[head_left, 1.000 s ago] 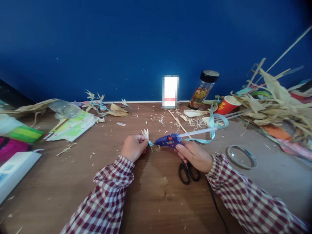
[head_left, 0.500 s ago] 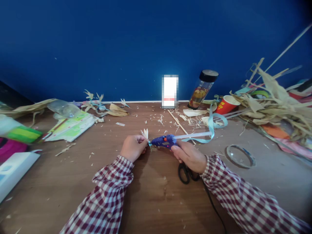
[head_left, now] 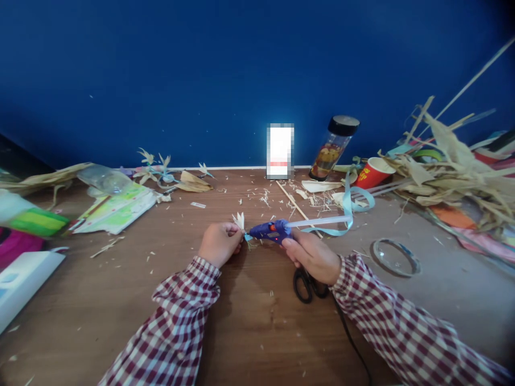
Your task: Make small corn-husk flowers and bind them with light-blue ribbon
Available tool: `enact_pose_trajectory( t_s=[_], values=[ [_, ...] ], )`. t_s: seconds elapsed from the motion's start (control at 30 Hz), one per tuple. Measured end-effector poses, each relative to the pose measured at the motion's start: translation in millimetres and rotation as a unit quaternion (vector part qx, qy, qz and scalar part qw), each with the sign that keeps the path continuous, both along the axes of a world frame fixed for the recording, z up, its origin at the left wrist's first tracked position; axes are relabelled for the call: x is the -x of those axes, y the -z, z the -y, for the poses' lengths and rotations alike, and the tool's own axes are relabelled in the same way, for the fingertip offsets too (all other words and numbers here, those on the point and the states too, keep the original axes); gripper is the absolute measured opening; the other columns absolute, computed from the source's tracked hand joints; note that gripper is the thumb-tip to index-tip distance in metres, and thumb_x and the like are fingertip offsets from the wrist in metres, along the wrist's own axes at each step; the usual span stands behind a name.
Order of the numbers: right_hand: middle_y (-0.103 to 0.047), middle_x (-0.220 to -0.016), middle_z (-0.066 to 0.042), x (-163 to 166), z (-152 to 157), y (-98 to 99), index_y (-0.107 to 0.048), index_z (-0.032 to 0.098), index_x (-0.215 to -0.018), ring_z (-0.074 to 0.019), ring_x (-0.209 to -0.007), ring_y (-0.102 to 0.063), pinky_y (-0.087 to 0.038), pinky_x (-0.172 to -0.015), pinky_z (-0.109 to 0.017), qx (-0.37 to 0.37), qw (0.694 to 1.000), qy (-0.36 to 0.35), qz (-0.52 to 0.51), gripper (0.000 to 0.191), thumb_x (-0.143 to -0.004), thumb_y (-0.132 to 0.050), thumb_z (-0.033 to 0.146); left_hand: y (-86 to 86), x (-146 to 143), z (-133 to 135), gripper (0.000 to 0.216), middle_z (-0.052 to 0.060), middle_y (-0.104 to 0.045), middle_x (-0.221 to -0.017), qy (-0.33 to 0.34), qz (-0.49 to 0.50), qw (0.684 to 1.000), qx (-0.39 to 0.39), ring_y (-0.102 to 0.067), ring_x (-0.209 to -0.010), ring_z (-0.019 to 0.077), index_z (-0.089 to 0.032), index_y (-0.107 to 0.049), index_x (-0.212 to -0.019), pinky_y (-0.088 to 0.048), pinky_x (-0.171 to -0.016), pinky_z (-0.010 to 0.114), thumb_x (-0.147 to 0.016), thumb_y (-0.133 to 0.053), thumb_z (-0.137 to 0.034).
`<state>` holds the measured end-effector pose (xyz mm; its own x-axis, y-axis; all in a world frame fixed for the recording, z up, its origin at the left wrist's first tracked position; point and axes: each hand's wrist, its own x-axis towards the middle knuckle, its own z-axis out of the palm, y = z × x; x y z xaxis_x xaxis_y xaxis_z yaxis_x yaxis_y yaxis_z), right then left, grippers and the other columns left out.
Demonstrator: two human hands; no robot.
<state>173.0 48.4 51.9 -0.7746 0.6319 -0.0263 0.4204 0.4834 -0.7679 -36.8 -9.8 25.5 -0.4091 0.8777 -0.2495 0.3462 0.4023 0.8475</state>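
Note:
My left hand (head_left: 219,242) is closed in a pinch on a small pale husk flower (head_left: 240,220) with a bit of light blue ribbon at its base. My right hand (head_left: 314,255) grips a blue glue gun (head_left: 270,231) with a clear glue stick (head_left: 319,220) out its back. The gun's nozzle points left and touches the flower's base by my left fingertips. Both hands hover just above the brown wooden table (head_left: 249,327). Black scissors (head_left: 306,286) lie under my right wrist, partly hidden.
A light blue ribbon (head_left: 349,206) loops behind the gun. A tape roll (head_left: 396,257) lies at right, beside a heap of dry husks (head_left: 450,171). A red cup (head_left: 374,172) and a dark-lidded jar (head_left: 333,147) stand at the back. Papers (head_left: 116,209) and a white box (head_left: 22,279) lie left.
My right hand has brought the glue gun a little to the left, so its nozzle now meets the flower's base. My left hand has stayed put.

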Motion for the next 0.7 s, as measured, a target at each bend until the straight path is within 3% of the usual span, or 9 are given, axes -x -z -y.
enact_pose_trajectory(
  t_s=[0.7],
  values=[
    [-0.051, -0.052, 0.002, -7.1, -1.3, -3.1, -0.051, 0.018, -0.072, -0.0119, -0.050, -0.047, -0.033, -0.054, -0.025, -0.025, 0.999, -0.009, 0.022, 0.035, -0.088, -0.029, 0.040, -3.8, -1.0, 1.1, 0.017, -0.003, -0.055, -0.044, 0.009, 0.000, 1.000, -0.009, -0.054, -0.041, 0.0110, -0.015, -0.060, -0.061, -0.041, -0.041, 0.019, -0.065, -0.054, -0.031]
  ],
)
